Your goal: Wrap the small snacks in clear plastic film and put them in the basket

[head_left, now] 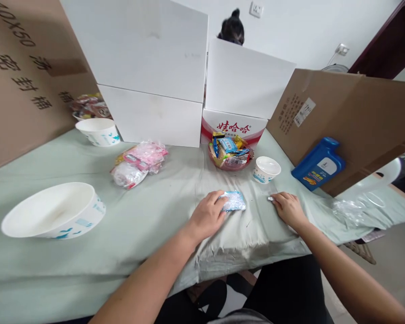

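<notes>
My left hand (pixel 207 215) rests on the pale green tablecloth (pixel 148 216) with its fingers on a small blue and white packet (pixel 234 200). My right hand (pixel 288 208) lies flat to the right of it, fingertips touching a tiny silvery scrap (pixel 270 198). Just beyond the hands stand a small white paper cup (pixel 267 169) and a red bowl (pixel 230 154) heaped with wrapped snacks.
A large white paper bowl (pixel 54 210) sits at the left, another (pixel 98 131) farther back. Pink snack bags (pixel 140 161) lie mid-table. White boxes (pixel 148 72), cardboard boxes (pixel 351 117), a blue bottle (pixel 319 164) and a clear bag (pixel 349 210) ring the space. A person's head (pixel 232 28) shows behind.
</notes>
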A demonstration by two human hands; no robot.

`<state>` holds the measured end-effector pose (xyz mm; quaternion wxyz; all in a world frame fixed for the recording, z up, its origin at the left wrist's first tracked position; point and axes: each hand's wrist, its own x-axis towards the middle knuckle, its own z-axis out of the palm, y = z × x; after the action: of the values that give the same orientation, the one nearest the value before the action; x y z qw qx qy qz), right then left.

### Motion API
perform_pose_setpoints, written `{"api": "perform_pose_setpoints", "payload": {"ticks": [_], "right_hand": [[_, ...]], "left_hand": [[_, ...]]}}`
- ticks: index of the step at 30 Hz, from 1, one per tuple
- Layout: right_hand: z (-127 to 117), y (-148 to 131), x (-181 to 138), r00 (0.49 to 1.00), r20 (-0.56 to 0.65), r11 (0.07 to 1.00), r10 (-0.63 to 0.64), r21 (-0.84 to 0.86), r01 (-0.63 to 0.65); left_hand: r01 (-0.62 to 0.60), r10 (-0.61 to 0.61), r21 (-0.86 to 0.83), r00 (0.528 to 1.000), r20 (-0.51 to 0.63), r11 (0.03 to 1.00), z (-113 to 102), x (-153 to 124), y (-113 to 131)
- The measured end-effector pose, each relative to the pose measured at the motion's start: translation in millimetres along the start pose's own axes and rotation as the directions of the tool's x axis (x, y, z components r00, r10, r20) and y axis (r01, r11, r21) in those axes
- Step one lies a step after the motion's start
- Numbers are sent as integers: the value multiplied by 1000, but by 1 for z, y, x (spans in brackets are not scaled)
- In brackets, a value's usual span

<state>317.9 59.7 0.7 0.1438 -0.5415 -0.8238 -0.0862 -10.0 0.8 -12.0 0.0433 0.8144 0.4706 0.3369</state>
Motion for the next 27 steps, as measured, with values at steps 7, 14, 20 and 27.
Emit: {"api": "perform_pose_setpoints", "payload": {"ticks": [7,14,20,27], "right_hand": [[-4,-109,30,912,-67,904,-406,119,411],[0,-81,32,926,48,927,-375,45,373],[5,-30,23,989,31,988,-147,-43,148],[7,-102,50,906,-76,851,-417,316,418]], "left_hand": [[30,-30,-28,1000,1,999,-9,3,-7],[-14,17,-29,991,129,999,-6,-3,-10],[11,-10,-4,994,108,1000,-5,1,-3],[50,-48,-40,998,47,998,-4,2,-2]]}}
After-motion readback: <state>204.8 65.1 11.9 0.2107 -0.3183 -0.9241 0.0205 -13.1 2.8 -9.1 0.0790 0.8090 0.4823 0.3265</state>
